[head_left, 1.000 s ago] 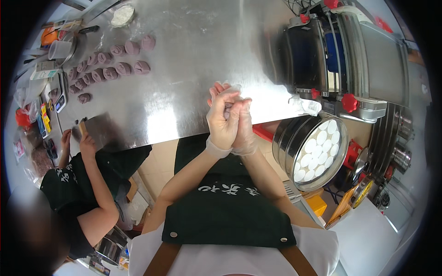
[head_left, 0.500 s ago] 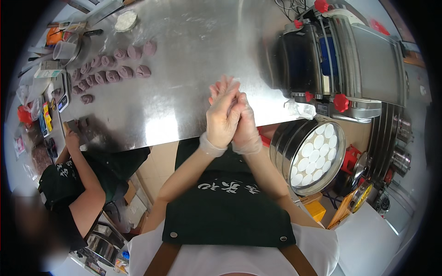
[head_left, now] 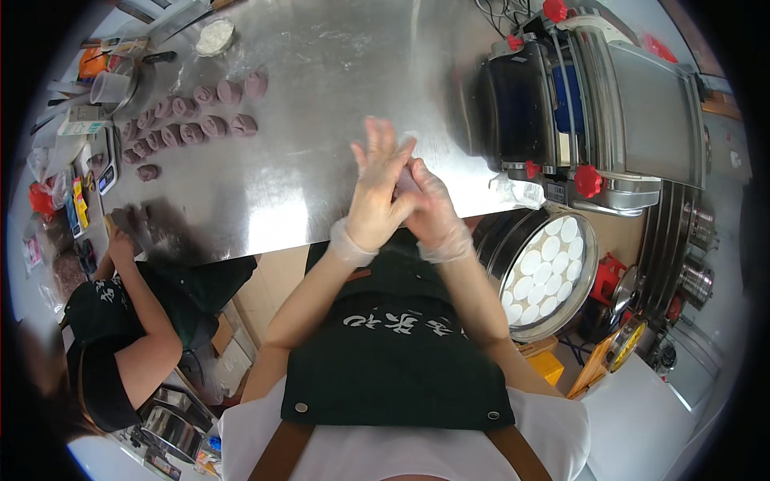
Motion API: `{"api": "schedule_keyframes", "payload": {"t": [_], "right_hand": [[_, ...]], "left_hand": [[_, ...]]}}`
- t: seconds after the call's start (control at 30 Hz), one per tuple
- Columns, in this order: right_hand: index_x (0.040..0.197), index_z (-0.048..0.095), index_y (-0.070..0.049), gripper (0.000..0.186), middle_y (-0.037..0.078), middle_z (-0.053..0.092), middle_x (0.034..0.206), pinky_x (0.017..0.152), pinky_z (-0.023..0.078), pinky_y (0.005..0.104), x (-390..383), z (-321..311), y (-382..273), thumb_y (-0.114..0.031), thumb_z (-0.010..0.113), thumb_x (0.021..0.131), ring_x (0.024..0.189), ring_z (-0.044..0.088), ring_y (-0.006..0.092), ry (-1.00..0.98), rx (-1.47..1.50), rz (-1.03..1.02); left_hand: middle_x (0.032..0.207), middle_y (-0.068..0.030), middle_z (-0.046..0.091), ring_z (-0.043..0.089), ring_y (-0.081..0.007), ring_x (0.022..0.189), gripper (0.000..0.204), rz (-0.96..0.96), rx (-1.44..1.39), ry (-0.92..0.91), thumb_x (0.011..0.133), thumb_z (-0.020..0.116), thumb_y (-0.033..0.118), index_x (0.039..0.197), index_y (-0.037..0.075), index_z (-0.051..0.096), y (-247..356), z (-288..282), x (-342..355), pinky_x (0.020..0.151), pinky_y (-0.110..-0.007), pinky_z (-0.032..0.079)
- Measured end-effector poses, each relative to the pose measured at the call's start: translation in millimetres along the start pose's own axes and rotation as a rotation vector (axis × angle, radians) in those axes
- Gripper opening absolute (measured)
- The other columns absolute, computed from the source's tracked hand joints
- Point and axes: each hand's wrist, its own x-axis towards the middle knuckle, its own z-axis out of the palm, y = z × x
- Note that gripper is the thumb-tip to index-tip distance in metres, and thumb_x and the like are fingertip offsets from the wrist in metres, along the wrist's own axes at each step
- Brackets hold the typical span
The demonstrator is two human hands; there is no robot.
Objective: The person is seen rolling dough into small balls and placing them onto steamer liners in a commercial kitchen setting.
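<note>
My left hand (head_left: 377, 196) and my right hand (head_left: 433, 204), both in clear gloves, meet above the front of the steel table (head_left: 337, 72). The left has its fingers stretched and spread, its thumb reaching across to the right palm. The right is cupped around a purple dough piece (head_left: 407, 183), largely hidden between the palms. Two rows of purple dough lumps (head_left: 191, 132), with a single one nearer me, lie at the upper left, below a bowl of white powder (head_left: 215, 36).
A steel machine (head_left: 609, 112) fills the upper right. A round steamer (head_left: 577, 289) with white discs sits below it. At the far left a co-worker's hand (head_left: 120, 244) is at the table's edge, near a scale (head_left: 107, 178), tubs and bags.
My hands have loosened from a tight clasp: the left has shifted left and its fingers have spread, while the right wrist has moved slightly right. The co-worker's arm has moved a little.
</note>
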Motion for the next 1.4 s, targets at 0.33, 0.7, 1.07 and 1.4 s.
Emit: {"api": "schedule_keyframes", "payload": {"t": [0.33, 0.7, 1.07, 1.4], "right_hand": [[0.143, 0.041, 0.002, 0.061, 0.012, 0.052, 0.136, 0.11, 0.04, 0.0369, -3.3, 27.1, 4.9, -0.047, 0.039, 0.107, 0.127, 0.05, 0.0216, 0.107, -0.065, -0.142], [0.151, 0.031, 0.0, 0.087, 0.017, 0.039, 0.153, 0.118, 0.033, 0.0476, -3.3, 36.0, 8.4, -0.068, 0.042, 0.097, 0.141, 0.039, 0.0333, 0.095, -0.111, -0.128], [0.144, 0.042, -0.001, 0.067, 0.011, 0.05, 0.141, 0.113, 0.038, 0.0381, 1.6, 11.0, 6.5, -0.055, 0.036, 0.106, 0.13, 0.049, 0.0223, -0.023, 0.126, 0.039], [0.146, 0.038, 0.0, 0.071, 0.013, 0.049, 0.142, 0.113, 0.039, 0.0401, -1.7, 9.1, -27.9, -0.057, 0.035, 0.105, 0.133, 0.047, 0.0241, -0.027, 0.068, 0.287]], "left_hand": [[0.147, -0.0257, 0.049, 0.041, -0.034, 0.141, 0.056, -0.214, -0.612, 0.082, 0.088, 0.069, 0.012, 0.14, 0.001, 0.054, -9.9, 26.0, -14.4, 0.117, -0.047, 0.024], [0.138, -0.0177, 0.061, 0.054, -0.0258, 0.132, 0.041, -0.126, -0.769, 0.082, 0.096, 0.054, -0.001, 0.137, -0.006, 0.052, -26.8, 32.2, -20.3, 0.111, -0.037, 0.04], [0.145, -0.02, 0.054, 0.049, -0.0274, 0.136, 0.057, -0.228, -0.771, -0.065, 0.095, 0.067, 0.021, 0.146, 0.004, 0.049, -8.6, 23.7, -13.6, 0.113, -0.04, 0.036], [0.151, -0.0239, 0.045, 0.039, -0.0345, 0.145, 0.062, -0.143, -0.477, -0.234, 0.084, 0.071, 0.011, 0.142, 0.002, 0.053, -2.0, 7.1, -7.0, 0.116, -0.043, 0.033]]}}
